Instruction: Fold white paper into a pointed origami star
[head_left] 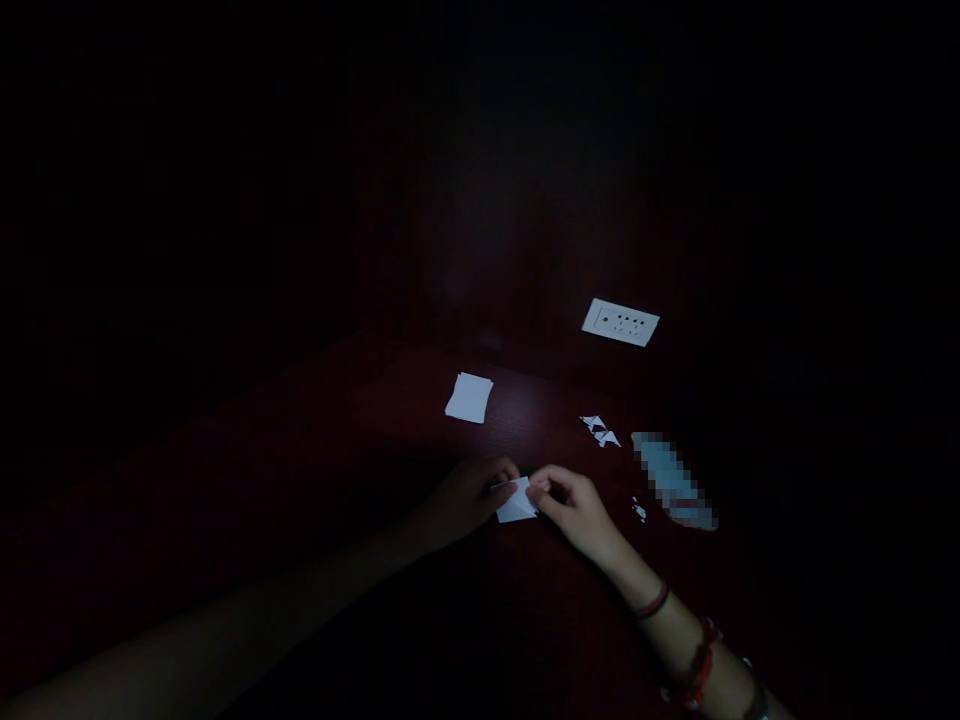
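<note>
The scene is very dark. A small white piece of paper (516,503) lies on a dark red table (315,470), held between both hands. My left hand (469,500) pinches its left edge with curled fingers. My right hand (570,505) pinches its upper right corner, fingers pressed together. Red bands circle my right wrist.
A small stack of white paper squares (469,397) lies beyond the hands. A folded white paper shape (600,430) and tiny scraps (639,510) sit to the right, next to a blurred bluish object (671,480). A white wall socket (620,322) is behind.
</note>
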